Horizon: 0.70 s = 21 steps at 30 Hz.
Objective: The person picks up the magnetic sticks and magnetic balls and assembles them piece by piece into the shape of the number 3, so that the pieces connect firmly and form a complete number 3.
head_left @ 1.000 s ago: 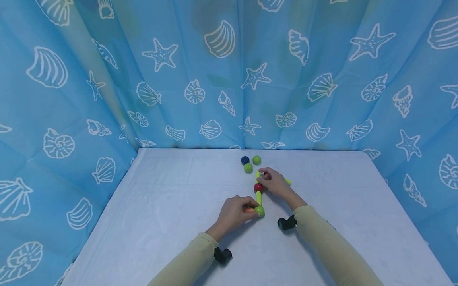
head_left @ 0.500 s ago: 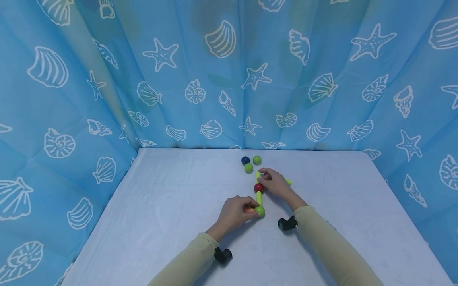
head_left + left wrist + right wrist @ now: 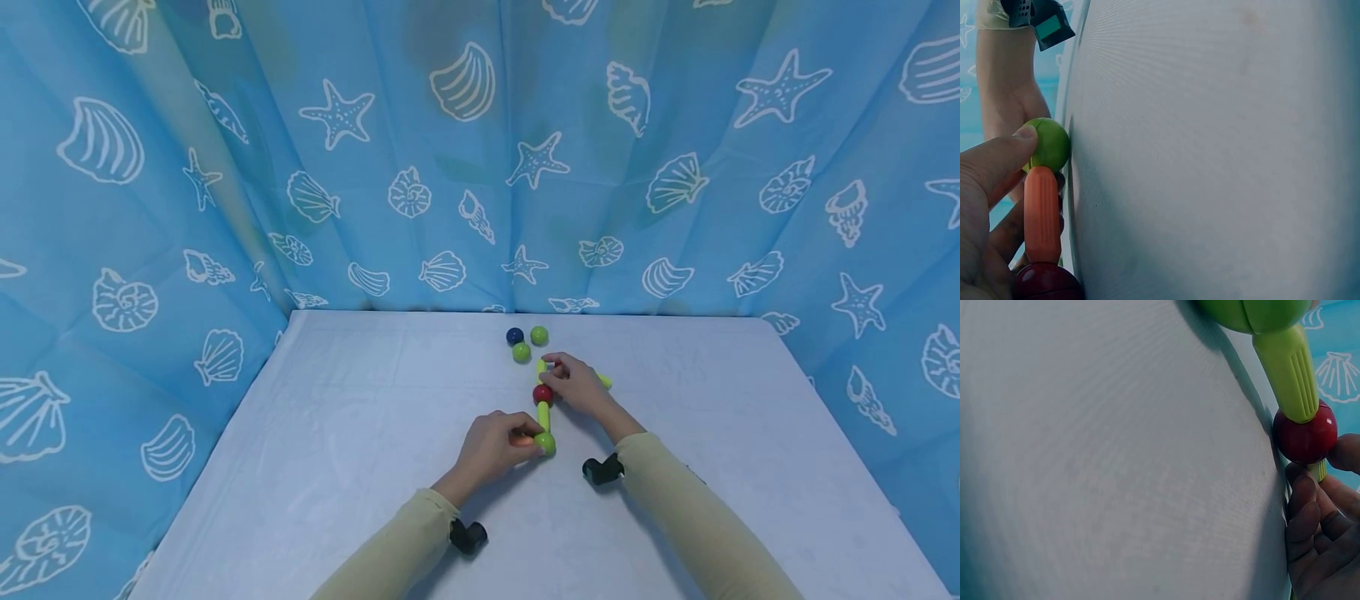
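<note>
A ball-and-rod toy build lies on the table. In the head view, a yellow-green rod [image 3: 543,417] joins a green ball [image 3: 544,444] to a red ball [image 3: 542,394]; a second yellow-green rod [image 3: 542,368] extends beyond. My left hand [image 3: 491,446] pinches the green ball, its thumb on the ball's side. An orange rod [image 3: 1042,215] runs from that ball to a dark red ball [image 3: 1047,284] under the left hand. My right hand [image 3: 576,385] grips the farther yellow-green rod beside the red ball [image 3: 1305,434], which its thumb touches. Its fingers partly hide what lies under them.
Behind the build sit a dark blue ball [image 3: 514,336] and two loose green balls [image 3: 538,335]. Another yellow-green rod [image 3: 603,380] shows past the right hand. A white cloth covers the table [image 3: 360,400]; a blue shell-print curtain [image 3: 480,167] hangs around it.
</note>
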### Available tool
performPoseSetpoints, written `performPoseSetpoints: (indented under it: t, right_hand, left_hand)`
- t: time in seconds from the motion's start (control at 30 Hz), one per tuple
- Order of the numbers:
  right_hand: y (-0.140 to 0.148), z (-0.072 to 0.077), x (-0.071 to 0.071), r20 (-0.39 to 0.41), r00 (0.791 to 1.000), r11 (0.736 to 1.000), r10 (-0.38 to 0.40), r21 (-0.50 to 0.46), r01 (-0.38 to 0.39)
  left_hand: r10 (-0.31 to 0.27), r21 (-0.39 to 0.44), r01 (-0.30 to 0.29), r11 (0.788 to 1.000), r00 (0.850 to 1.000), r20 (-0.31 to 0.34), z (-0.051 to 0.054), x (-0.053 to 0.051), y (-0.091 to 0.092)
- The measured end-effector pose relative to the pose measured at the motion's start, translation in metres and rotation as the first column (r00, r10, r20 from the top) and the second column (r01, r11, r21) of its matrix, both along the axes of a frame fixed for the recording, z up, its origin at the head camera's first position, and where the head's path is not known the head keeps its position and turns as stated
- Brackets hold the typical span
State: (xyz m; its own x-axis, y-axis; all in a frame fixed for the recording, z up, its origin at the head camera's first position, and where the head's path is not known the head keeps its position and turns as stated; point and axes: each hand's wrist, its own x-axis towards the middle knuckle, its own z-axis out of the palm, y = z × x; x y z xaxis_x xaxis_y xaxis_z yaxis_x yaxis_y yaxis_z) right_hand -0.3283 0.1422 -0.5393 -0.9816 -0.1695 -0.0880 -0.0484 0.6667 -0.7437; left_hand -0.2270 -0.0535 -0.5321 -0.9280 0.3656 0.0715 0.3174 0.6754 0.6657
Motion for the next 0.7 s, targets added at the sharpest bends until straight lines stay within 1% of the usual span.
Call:
performPoseSetpoints:
  t: [0.23,0.47,0.6,0.7]
  right_hand:
    - [0.0003,-0.0003,0.0001,-0.016,1.0,1.0,0.01,-0.006,-0.01]
    - [-0.0003,0.0011,0.0009,-0.006,1.0,1.0,-0.002,-0.011,0.002]
    - [0.0,0.0005,0.0007,0.0,1.0,1.0,-0.015,-0.016,0.015]
    - [0.0003,-0.0007,0.0003,-0.007,1.0,1.0,-0.011,-0.015,0.011]
  left_hand:
    - [0.002,-0.004,-0.002,1.0,1.0,0.0,-0.0003,-0.0004,0.0001]
    - [0.0,0.002,0.0,1.0,1.0,0.001,-0.0022,-0.0012,0.0002]
    - [-0.001,0.004,0.001,1.0,1.0,-0.001,-0.0013,-0.0009,0.0]
    - [0.0,-0.002,0.0,1.0,1.0,-0.003,-0.001,-0.0008,-0.0002]
